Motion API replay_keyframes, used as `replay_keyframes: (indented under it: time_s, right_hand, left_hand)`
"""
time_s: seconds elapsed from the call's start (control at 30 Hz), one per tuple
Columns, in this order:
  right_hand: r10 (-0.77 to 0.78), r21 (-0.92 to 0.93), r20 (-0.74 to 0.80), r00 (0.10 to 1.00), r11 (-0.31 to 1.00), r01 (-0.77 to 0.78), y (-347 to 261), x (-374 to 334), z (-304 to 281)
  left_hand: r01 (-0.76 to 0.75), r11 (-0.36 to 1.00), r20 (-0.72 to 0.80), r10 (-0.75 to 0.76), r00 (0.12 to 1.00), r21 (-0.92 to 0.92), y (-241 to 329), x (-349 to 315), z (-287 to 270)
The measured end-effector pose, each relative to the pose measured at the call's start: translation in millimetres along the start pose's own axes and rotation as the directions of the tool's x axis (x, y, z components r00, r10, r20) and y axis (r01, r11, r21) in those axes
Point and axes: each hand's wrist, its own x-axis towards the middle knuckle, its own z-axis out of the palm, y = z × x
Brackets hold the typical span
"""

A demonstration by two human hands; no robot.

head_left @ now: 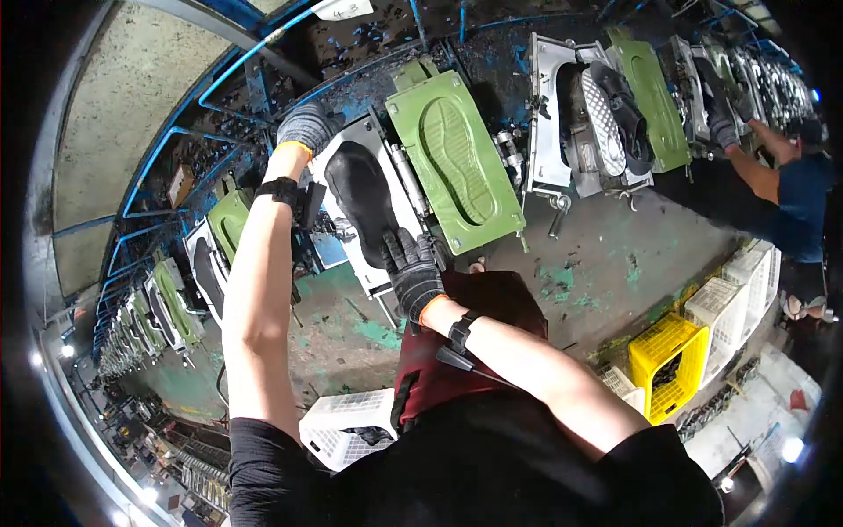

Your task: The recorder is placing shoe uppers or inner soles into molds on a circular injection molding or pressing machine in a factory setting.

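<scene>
A black shoe upper lies lengthwise on a silver metal mould in front of me. My right hand, in a dark grey knit glove, rests its outstretched fingers on the near end of the upper. At the mould's far left corner is my left hand, in a grey glove with an orange cuff. Its fingers curve down out of sight, so its grip is hidden. Hinged to the mould's right side, a green mould plate lies swung back, with a sole-shaped hollow facing up.
More moulds with green plates stand in a curved line on both sides; one to the right bears black shoes. Blue railings run behind. A white crate and a yellow crate stand nearby. Another person works at the far right.
</scene>
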Motion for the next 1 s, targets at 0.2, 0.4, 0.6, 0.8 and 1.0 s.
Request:
replay_keyframes:
  time_s: [0.2, 0.4, 0.6, 0.8, 1.0]
  right_hand:
    - [-0.009, -0.018, -0.007, 1.0, 1.0, 0.009, -1.2, -13.0, 4.2]
    - [-0.057, 0.124, 0.44, 0.896, 0.992, 0.002, -10.7, -17.4, -31.2]
    - [0.456, 0.534, 0.62, 0.638, 0.351, -0.769, -35.8, -41.9, 85.3]
    - [0.338, 0.457, 0.888, 0.312, -0.721, -0.52, -69.6, -35.0, 108.0]
    - [0.043, 0.167, 0.934, 0.355, -0.929, -0.329, -78.1, -5.5, 85.7]
  left_hand:
    - [-0.263, 0.88, 0.147, 0.344, 0.928, -0.397, -9.9, -6.2, 47.1]
    - [-0.166, 0.841, 0.133, 0.27, 0.954, -0.515, -34.5, 3.3, 75.9]
    - [-0.247, 0.955, 0.124, 0.269, 0.955, -0.167, -10.2, 14.2, 75.4]
    - [-0.134, 0.977, 0.004, 0.137, 0.991, -0.168, 0.5, -16.4, 79.9]
    - [-0.125, 0.974, -0.138, 0.1, 0.985, -0.189, 6.8, -21.1, 88.5]
